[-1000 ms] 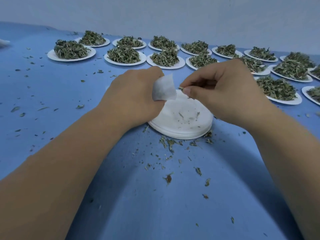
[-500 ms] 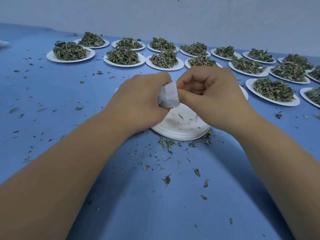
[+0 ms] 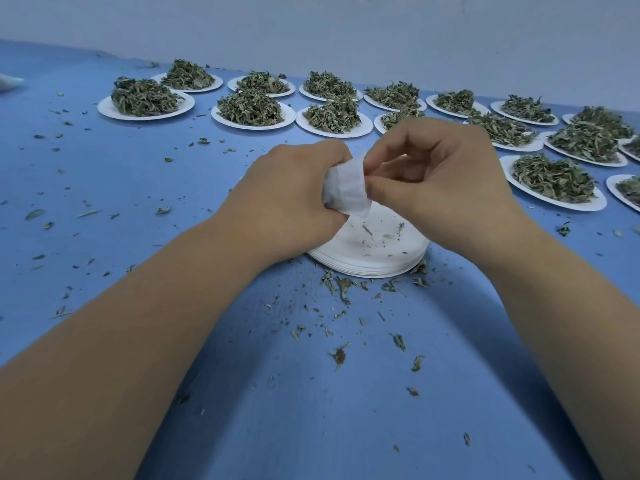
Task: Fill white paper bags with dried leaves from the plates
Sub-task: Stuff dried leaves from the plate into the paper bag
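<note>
Left hand (image 3: 294, 199): back turned to the camera, fingers (image 3: 329, 152) curled round the bag and clamped on its left and lower part.
Right hand (image 3: 440, 188): thumb and forefinger pressed together on the bag's right edge near the top. The other fingers are loosely bent above them and touch nothing that can be made out.
Bag (image 3: 348, 190): small, white and crumpled, held between the two sets of fingers and lifted off the counter. Its mouth is hidden, so I cannot tell whether it holds any leaves.
Stack (image 3: 377, 263): empty white plates lying flat on the counter, straight below the fingers. The top plate carries only a few leaf bits.
Leaf plates (image 3: 554, 199): white, set in two rows beyond the fingers, running from far left to far right. The nearest one lies off to the right of the right fingers, apart from them.
Leaves (image 3: 249, 107): dried, green and heaped on each of those plates.
Crumbs (image 3: 341, 285): strewn over the counter, thickest just on the near side of the stack, below the fingers and between the two forearms. They lie thinner out to the left.
Counter (image 3: 311, 427): blue, and it carries everything.
Wall (image 3: 346, 29): pale, behind the far row of plates.
White object (image 3: 8, 83): far left of the fingers, cut off by the frame edge. I cannot tell what it is.
</note>
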Tool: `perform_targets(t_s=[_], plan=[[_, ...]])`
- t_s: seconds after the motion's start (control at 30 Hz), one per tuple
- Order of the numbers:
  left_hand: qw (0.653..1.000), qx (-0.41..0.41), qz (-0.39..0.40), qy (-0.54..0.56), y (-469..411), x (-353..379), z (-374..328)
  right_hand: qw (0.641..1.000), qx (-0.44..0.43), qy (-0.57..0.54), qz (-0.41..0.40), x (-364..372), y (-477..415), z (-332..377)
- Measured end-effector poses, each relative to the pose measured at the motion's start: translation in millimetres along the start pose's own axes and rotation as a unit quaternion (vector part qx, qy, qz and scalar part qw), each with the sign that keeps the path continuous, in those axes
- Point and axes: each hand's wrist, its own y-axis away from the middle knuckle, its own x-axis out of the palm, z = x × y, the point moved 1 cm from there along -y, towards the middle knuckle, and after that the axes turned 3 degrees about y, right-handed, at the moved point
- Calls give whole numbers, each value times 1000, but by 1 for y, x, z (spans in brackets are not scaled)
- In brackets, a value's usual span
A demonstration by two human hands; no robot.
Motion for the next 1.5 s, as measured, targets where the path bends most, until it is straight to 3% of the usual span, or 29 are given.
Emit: perform_targets(t_s=[0.13,0.27,0.33,0.4,0.47,0.57,0.67,0.77,0.83,0.97,1.1,1.23,1.37,1.5], plan=[[1000,1,-1,8,0,-2,-1,1000,-4,-10,6,3,1,2],[998,-27,-56,34,-2,-5,2,991,-14,-55,-123,-10,-3,3],[989,-58,-120,64,-3,-6,3,994,6,-7,-110,-14,-3,1],[973,-105,-171,117,-5,-9,4,997,46,47,-43,-10,-1,0],[940,-151,-208,225,-8,-15,6,995,75,48,38,2,-1,1],[858,-195,-219,422,-14,-27,11,988,71,28,131,30,-13,16],[798,-210,-192,531,-17,-32,13,990,56,-1,132,62,-33,35],[786,-206,-204,547,-17,-45,17,998,46,-11,43,89,-50,44],[786,-199,-210,546,-15,-66,29,997,71,-30,27,106,-64,46],[829,-206,-200,480,4,-117,79,993,96,-69,26,150,-104,61],[761,-277,-304,501,27,-169,155,987,92,-125,37,222,-152,84],[730,-335,-402,440,33,-214,226,987,85,-132,38,303,-209,99],[691,-343,-456,444,39,-236,278,988,89,-118,35,374,-274,99],[632,-339,-449,532,42,-231,311,995,62,-76,-6,436,-340,82]])
